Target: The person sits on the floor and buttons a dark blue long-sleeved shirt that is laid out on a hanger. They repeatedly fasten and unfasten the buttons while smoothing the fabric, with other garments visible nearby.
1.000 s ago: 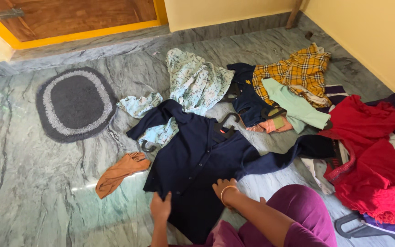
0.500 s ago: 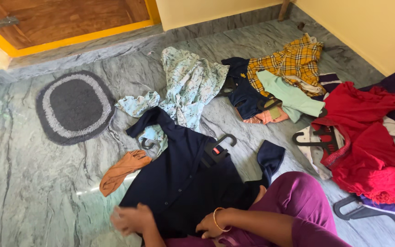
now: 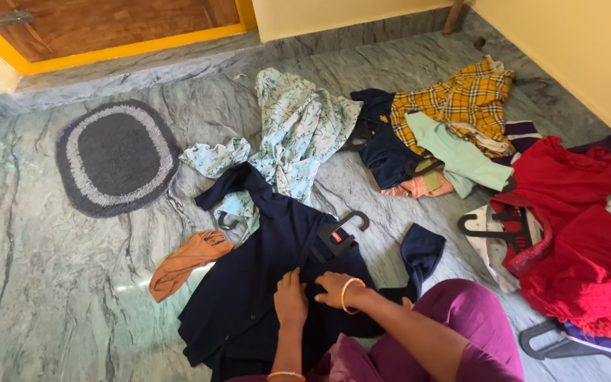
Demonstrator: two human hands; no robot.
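Note:
A navy blue button shirt [image 3: 245, 290] lies spread on the grey marble floor in front of me, with a black hanger [image 3: 339, 230] in its collar. Its right sleeve [image 3: 419, 255] is folded in beside my knee. My left hand [image 3: 290, 298] rests on the shirt's front with fingers pointing away from me and pinches the fabric. Right next to it, my right hand [image 3: 330, 285], with a gold bangle on the wrist, grips the same spot of cloth. The two hands touch at the middle of the shirt.
An orange cloth [image 3: 187, 262] lies left of the shirt and a pale blue floral garment [image 3: 298, 131] behind it. A yellow plaid shirt [image 3: 464, 99], a mint top [image 3: 454, 155], red clothes [image 3: 574, 240] and another hanger [image 3: 493, 223] are at the right. An oval grey mat [image 3: 116, 155] lies far left.
The shirt's right sleeve was drawn in from the clothes pile and folded near my knee. Both hands moved from the hem up to the middle of the shirt front.

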